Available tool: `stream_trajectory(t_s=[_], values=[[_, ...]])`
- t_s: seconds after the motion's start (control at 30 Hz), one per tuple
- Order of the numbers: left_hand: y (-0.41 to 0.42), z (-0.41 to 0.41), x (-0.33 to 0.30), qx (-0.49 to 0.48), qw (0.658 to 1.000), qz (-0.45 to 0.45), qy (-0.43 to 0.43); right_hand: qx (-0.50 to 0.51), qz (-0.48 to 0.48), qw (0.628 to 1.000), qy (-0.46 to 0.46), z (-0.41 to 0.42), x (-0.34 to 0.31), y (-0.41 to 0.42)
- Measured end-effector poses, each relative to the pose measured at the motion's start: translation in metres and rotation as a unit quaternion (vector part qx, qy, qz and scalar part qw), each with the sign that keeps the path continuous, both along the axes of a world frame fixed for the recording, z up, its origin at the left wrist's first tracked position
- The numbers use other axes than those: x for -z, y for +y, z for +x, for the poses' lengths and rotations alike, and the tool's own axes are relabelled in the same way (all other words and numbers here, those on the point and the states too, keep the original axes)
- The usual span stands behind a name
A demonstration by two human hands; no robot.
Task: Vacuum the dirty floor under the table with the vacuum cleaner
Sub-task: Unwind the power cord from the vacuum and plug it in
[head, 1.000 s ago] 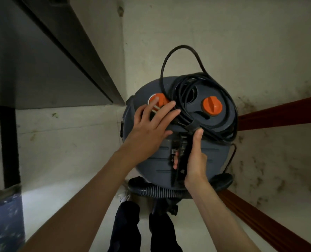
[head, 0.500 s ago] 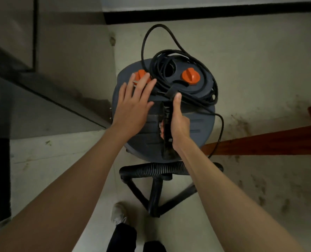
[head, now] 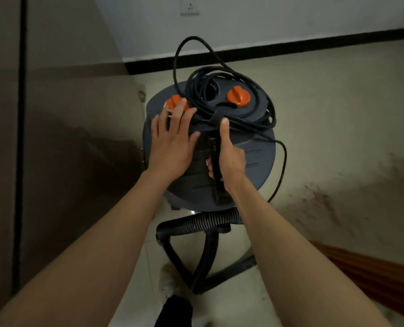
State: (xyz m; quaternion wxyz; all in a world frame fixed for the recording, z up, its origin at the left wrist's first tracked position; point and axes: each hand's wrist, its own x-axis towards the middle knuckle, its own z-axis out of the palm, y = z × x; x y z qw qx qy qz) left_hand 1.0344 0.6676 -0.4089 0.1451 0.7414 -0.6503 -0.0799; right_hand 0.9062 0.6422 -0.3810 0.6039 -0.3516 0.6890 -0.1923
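Note:
A round dark grey vacuum cleaner (head: 250,161) stands on the floor in front of me, with two orange knobs (head: 238,96) on its lid. A black power cord (head: 234,79) lies coiled on top. My left hand (head: 172,142) rests flat on the lid with straight fingers, fingertips at the left orange knob. My right hand (head: 229,156) grips the black carry handle (head: 216,185), thumb pointing along it toward the cord. The ribbed black hose (head: 203,224) loops on the floor below the canister.
A dark cabinet (head: 54,138) stands close on the left. The wall with a black skirting (head: 290,49) and a socket (head: 189,5) lies ahead. Dirt marks the pale floor (head: 326,204) at right. A reddish wooden edge (head: 366,272) crosses lower right. My shoe (head: 170,282) is below.
The view has tilted up, showing the wall and socket. The vacuum cleaner now sits closer to the wall. Both hands keep their places on lid and handle.

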Motion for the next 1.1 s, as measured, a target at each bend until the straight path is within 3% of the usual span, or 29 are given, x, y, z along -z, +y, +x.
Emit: stream_trajectory(t_s=[0.3,0.53,0.87,1.1], values=[[-0.104,0.050,0.006,-0.031,0.999,-0.015,-0.006,-0.038,-0.014,0.999,-0.001,0.050,0.011,-0.111],[-0.177,0.090,-0.003,-0.039,0.999,0.034,-0.016,-0.066,-0.004,0.998,-0.022,0.088,0.008,-0.189],[-0.241,0.120,-0.004,-0.048,0.998,0.048,-0.004,-0.069,0.013,0.997,-0.011,0.123,0.009,-0.254],[-0.262,0.137,-0.025,-0.051,0.991,0.122,0.010,-0.063,0.027,0.997,0.026,0.141,0.006,-0.276]])
